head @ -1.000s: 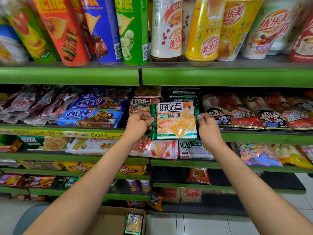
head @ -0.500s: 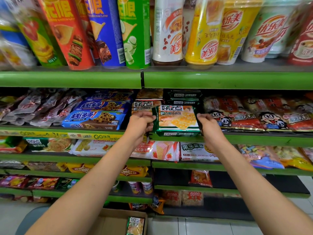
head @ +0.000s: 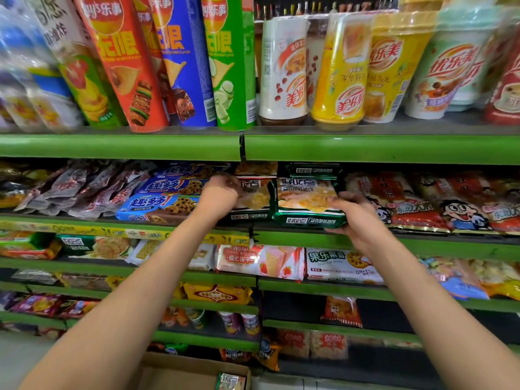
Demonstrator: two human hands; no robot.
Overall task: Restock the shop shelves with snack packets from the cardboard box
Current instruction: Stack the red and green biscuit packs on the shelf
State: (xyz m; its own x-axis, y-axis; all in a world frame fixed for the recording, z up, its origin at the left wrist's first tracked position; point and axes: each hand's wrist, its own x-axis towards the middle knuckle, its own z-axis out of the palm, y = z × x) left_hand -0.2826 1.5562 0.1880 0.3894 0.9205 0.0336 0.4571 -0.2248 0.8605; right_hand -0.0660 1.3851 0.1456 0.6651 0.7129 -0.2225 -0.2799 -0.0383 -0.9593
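Note:
A green biscuit packet lies flat on a stack of the same packets on the second shelf. My right hand grips its right end, thumb on top and fingers underneath. My left hand is off that packet. It is blurred, and its curled fingers sit on the left end of the neighbouring biscuit packet, which lies on the stack beside it. The open cardboard box stands on the floor below, with one more packet inside.
Crisp tubes and drink cups stand on the top shelf, close above the stacks. Blue cookie packs lie to the left and red rice-cracker bags to the right. Lower shelves hold wafers and other snacks.
The green packet went from upright in both hands to flat on the stack. My left hand let go and moved left to the neighbouring packet. The camera moved closer.

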